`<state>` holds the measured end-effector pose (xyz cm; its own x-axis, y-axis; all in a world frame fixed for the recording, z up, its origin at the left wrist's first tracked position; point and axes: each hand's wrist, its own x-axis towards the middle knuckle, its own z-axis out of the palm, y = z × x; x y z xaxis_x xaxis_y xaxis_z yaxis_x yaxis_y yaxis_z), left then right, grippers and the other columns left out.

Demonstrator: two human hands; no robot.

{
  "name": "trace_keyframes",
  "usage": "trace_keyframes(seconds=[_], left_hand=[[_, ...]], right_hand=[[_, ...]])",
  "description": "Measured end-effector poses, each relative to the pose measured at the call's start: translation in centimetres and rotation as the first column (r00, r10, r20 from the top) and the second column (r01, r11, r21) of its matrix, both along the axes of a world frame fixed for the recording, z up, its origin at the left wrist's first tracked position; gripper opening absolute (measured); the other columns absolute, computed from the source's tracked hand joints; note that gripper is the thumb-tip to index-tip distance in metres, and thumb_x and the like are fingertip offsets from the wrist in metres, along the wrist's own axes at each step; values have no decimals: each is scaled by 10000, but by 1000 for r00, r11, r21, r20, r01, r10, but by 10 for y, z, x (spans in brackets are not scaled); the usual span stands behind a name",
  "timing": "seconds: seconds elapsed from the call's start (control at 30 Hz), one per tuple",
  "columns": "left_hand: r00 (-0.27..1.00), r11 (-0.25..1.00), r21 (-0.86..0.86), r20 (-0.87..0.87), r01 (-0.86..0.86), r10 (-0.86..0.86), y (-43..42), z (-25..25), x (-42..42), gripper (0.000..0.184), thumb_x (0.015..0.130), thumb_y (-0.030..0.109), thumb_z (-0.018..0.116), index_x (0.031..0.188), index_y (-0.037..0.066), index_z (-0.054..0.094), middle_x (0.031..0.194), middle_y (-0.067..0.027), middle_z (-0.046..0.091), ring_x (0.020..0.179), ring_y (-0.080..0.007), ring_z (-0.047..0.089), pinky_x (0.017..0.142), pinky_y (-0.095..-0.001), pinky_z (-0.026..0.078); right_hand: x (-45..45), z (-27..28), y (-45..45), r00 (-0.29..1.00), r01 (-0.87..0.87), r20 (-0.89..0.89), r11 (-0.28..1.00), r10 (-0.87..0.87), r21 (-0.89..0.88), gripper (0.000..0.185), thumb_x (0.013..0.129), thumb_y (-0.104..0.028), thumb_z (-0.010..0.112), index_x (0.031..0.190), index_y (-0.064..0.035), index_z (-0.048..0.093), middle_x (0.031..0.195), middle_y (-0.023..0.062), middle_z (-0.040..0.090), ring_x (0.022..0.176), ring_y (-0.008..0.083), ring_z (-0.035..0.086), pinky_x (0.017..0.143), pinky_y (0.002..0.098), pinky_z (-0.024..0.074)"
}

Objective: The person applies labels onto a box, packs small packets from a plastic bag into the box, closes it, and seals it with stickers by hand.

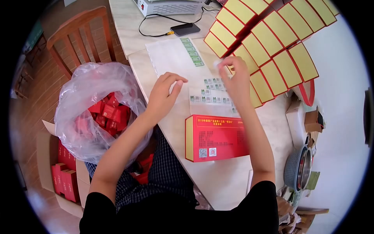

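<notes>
My right hand (pixel 236 82) is raised above the sticker sheets, thumb and forefinger pinched on a small whitish piece (pixel 217 63), perhaps a sticker, too blurred to be sure. Over the table's left part hovers my left hand (pixel 163 95), fingers loosely bent, thumb apart, holding nothing. Below the hands lies a sheet of small green-and-white stickers (pixel 212 99), partly used up. A larger white backing sheet (pixel 169 58) carries a green strip of stickers (pixel 191 52) along its right side. Nearer to me a red box (pixel 218 138) with gold edges and printed text lies flat, partly under my right forearm.
Rows of red-edged boxes with yellow sides (pixel 280 31) are stacked at the back right. A phone (pixel 185 29) on a cable lies near a white device (pixel 169 7). Left of the table are a plastic bag (pixel 74 97) of red packets, a carton (pixel 46 167) and a wooden chair (pixel 80 29).
</notes>
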<state>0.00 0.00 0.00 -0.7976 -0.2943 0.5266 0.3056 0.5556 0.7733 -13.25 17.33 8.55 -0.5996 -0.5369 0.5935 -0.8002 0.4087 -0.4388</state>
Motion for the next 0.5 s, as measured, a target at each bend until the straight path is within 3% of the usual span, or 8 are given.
trace_keyframes(seconds=[0.03, 0.17, 0.2, 0.3, 0.37, 0.4, 0.43, 0.5], left_hand=[[998, 994, 83, 14, 66, -68, 5, 10, 15, 196, 967, 159, 502, 1024, 22, 630, 1010, -142, 606, 977, -241, 582, 899, -366, 429], [980, 904, 387, 4, 181, -198, 49, 28, 64, 210, 977, 146, 482, 1002, -22, 604, 946, -123, 586, 915, -231, 573, 848, -311, 436], [980, 901, 394, 13, 180, -201, 55, 31, 76, 210, 977, 146, 482, 1002, -22, 604, 946, -123, 586, 915, -231, 573, 848, -311, 436], [957, 841, 492, 54, 224, -286, 69, 33, 101, 234, 991, 156, 461, 999, -38, 591, 933, -115, 577, 887, -215, 562, 830, -289, 432], [944, 815, 534, 90, 224, -318, 71, 30, 110, 254, 1000, 165, 443, 1009, -37, 596, 930, -111, 572, 874, -203, 555, 825, -293, 430], [939, 815, 528, 88, 240, -334, 73, 32, 114, 265, 1000, 174, 444, 1010, -33, 608, 936, -110, 585, 877, -207, 560, 821, -298, 433], [932, 812, 530, 100, 245, -347, 77, 34, 117, 265, 1000, 174, 444, 1010, -33, 608, 936, -110, 585, 877, -207, 560, 821, -298, 433], [922, 829, 496, 131, 258, -365, 85, 40, 122, 269, 995, 176, 450, 1001, -29, 624, 939, -107, 600, 886, -215, 561, 827, -309, 432]], right_hand=[[27, 4, -1, 965, -84, -246, 995, 93, 48, 182, 693, -27, 710, 822, -86, 596, 938, 94, 603, 863, 298, 573, 795, 408, 446], [115, 5, 19, 905, -217, -325, 956, 273, 197, 278, 658, -57, 749, 891, -59, 596, 1028, 114, 592, 957, 305, 557, 816, 415, 434], [127, 4, 23, 910, -216, -313, 956, 272, 200, 278, 658, -57, 749, 891, -59, 596, 1028, 114, 592, 957, 305, 557, 816, 415, 434], [153, 2, 38, 948, -255, -135, 942, 288, 220, 345, 672, -104, 776, 973, -60, 613, 1123, 137, 563, 1033, 324, 534, 845, 411, 439], [160, 3, 50, 953, -300, 81, 946, 292, 122, 405, 677, -160, 806, 1020, -53, 619, 1168, 143, 531, 1068, 333, 510, 874, 403, 438], [166, 2, 56, 962, -234, 150, 972, 229, 15, 372, 718, -122, 791, 1037, -45, 617, 1074, 130, 572, 979, 298, 560, 798, 355, 476], [169, 2, 62, 963, -220, 161, 975, 215, 12, 372, 718, -122, 791, 1037, -45, 617, 1074, 130, 572, 979, 298, 560, 798, 355, 476], [174, 2, 76, 898, -156, 417, 988, 144, -5, 300, 745, -40, 758, 1013, -32, 623, 928, 107, 606, 823, 236, 607, 693, 300, 499]])
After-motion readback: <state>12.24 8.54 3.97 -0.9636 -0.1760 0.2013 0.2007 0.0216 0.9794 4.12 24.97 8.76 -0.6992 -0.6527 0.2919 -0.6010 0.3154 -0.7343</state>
